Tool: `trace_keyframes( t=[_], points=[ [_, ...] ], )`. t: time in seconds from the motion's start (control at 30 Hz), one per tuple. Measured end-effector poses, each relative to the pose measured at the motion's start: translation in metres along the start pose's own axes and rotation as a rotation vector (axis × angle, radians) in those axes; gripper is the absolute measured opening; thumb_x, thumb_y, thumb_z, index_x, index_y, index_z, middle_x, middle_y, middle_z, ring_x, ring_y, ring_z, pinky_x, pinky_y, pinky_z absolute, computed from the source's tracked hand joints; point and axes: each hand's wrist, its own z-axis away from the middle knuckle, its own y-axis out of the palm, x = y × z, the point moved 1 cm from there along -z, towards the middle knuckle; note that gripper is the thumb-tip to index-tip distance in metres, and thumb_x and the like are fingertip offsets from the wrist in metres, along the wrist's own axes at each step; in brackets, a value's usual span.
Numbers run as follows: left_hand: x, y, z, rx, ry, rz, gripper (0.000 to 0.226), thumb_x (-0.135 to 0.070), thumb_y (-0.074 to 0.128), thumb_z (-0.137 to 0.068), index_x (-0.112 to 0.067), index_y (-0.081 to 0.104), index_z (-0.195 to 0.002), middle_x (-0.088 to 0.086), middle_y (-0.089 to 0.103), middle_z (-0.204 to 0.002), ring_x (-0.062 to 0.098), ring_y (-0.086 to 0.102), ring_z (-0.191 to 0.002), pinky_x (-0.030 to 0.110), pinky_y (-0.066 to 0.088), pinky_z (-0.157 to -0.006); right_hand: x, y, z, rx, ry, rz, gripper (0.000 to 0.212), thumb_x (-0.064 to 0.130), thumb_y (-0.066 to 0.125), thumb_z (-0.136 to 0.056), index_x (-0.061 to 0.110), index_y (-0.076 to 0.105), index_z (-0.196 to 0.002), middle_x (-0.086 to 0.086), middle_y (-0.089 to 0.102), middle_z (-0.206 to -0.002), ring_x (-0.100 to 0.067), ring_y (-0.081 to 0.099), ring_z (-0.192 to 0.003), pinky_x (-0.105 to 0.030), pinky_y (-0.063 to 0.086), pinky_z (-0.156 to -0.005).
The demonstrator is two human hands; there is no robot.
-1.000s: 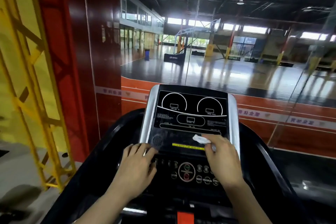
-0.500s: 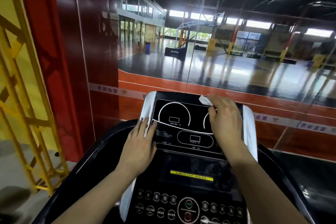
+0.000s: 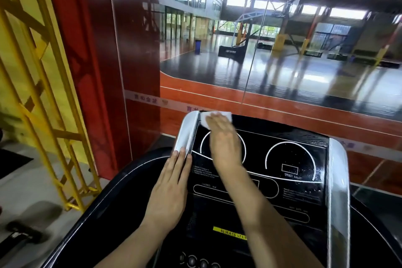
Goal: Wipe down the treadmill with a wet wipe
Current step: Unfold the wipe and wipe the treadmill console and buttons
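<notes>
step: wiping console top-left corner | right hand (image 3: 225, 137) flat, fingers together, pressing wet wipe (image 3: 214, 116) onto treadmill console (image 3: 304, 159) | left hand (image 3: 171, 189) flat, bracing silver side trim (image 3: 187, 132) | advice: I keep even pressure, overlapping strokes, work into the edge seam

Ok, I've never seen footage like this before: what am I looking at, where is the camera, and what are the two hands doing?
The camera sits on the person's head, looking forward and down, so the two arms reaching in from below are the wearer's own. No robot here. The black panel with white dial outlines is the treadmill console, edged by silver side rails. The right hand lies flat, pressing a white wet wipe against the console's top left corner. The left hand holds nothing; its straight fingers rest on the left silver rail. Low on the console is a yellow label and a row of round buttons. Beyond the glass is an indoor sports court.
</notes>
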Motion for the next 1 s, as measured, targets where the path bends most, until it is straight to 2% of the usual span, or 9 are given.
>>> trace_keyframes(
  t=[0.1,0.2,0.27,0.4,0.53,0.67,0.8,0.9,1.0],
  points=[
    [-0.001,0.000,0.000,-0.010,-0.015,0.024,0.079,-0.005,0.047,-0.089,-0.006,0.016,-0.161,0.011,0.005,-0.171,0.028,0.003,-0.158,0.045,0.020,-0.123,0.032,0.022,-0.012,0.045,-0.057,-0.031,0.050,-0.009,0.062,-0.075,0.005,0.068,-0.123,-0.013,0.066,-0.127,-0.028,0.060,-0.123,-0.039,0.035,-0.112],
    [-0.002,0.002,0.000,-0.027,-0.017,0.037,0.079,-0.007,0.047,-0.088,-0.006,0.018,-0.161,0.012,0.007,-0.170,0.028,0.005,-0.158,0.046,0.021,-0.124,0.013,0.012,-0.008,0.060,-0.119,0.006,0.048,-0.006,0.063,-0.077,0.007,0.069,-0.123,-0.011,0.066,-0.128,-0.027,0.060,-0.123,-0.034,0.033,-0.112],
    [-0.004,0.002,0.001,-0.049,-0.019,0.050,0.078,-0.007,0.047,-0.087,-0.005,0.020,-0.160,0.012,0.008,-0.170,0.029,0.006,-0.158,0.047,0.019,-0.124,-0.019,-0.011,0.005,0.046,-0.027,0.029,0.052,-0.012,0.061,-0.079,0.007,0.067,-0.126,-0.010,0.064,-0.133,-0.026,0.058,-0.126,-0.034,0.034,-0.115],
    [-0.007,0.003,0.001,-0.075,-0.035,0.065,0.079,-0.003,0.045,-0.086,-0.005,0.018,-0.161,0.012,0.006,-0.171,0.029,0.004,-0.158,0.045,0.013,-0.125,-0.095,-0.074,0.039,-0.115,0.239,0.091,0.051,-0.020,0.053,-0.082,0.003,0.066,-0.126,-0.013,0.063,-0.133,-0.028,0.057,-0.126,-0.040,0.041,-0.112],
    [-0.010,0.002,0.002,-0.073,-0.060,0.073,0.084,0.006,0.045,-0.084,-0.006,0.014,-0.161,0.012,0.002,-0.171,0.030,0.000,-0.158,0.046,0.012,-0.124,-0.101,-0.083,0.045,-0.219,0.401,0.080,0.045,-0.014,0.049,-0.088,0.002,0.065,-0.128,-0.014,0.062,-0.134,-0.028,0.054,-0.130,-0.033,0.036,-0.113],
    [-0.009,-0.001,0.000,-0.064,-0.042,0.083,0.084,0.007,0.044,-0.083,-0.005,0.015,-0.161,0.012,0.003,-0.171,0.030,0.001,-0.158,0.046,0.014,-0.124,-0.037,-0.024,0.008,-0.061,0.210,-0.022,0.055,-0.017,0.051,-0.078,0.002,0.065,-0.127,-0.016,0.061,-0.135,-0.031,0.056,-0.128,-0.041,0.035,-0.116],
    [-0.006,-0.004,0.001,-0.016,-0.029,0.079,0.084,0.004,0.041,-0.082,-0.006,0.015,-0.161,0.012,0.004,-0.171,0.028,0.002,-0.158,0.045,0.014,-0.124,0.031,0.021,-0.015,0.120,0.023,-0.103,0.050,-0.009,0.051,-0.087,0.007,0.062,-0.133,-0.014,0.055,-0.142,-0.028,0.048,-0.136,-0.031,0.020,-0.119],
    [-0.001,-0.008,-0.001,0.014,-0.031,0.110,0.082,0.006,0.050,-0.087,-0.007,0.018,-0.161,0.010,0.006,-0.171,0.023,0.000,-0.158,0.040,0.010,-0.125,0.035,0.024,-0.015,0.180,-0.037,-0.128,0.049,-0.002,0.049,-0.093,0.013,0.057,-0.139,-0.007,0.050,-0.149,-0.022,0.040,-0.142,-0.032,0.022,-0.122],
    [0.005,-0.011,0.007,0.034,-0.033,0.156,0.082,0.002,0.063,-0.086,-0.004,0.026,-0.158,0.011,0.013,-0.169,0.019,0.004,-0.158,0.037,0.016,-0.125,0.031,0.013,0.013,0.210,-0.198,-0.098,0.054,-0.006,0.059,-0.088,0.016,0.059,-0.137,-0.003,0.055,-0.144,-0.020,0.048,-0.137,-0.032,0.028,-0.118]
  ],
)
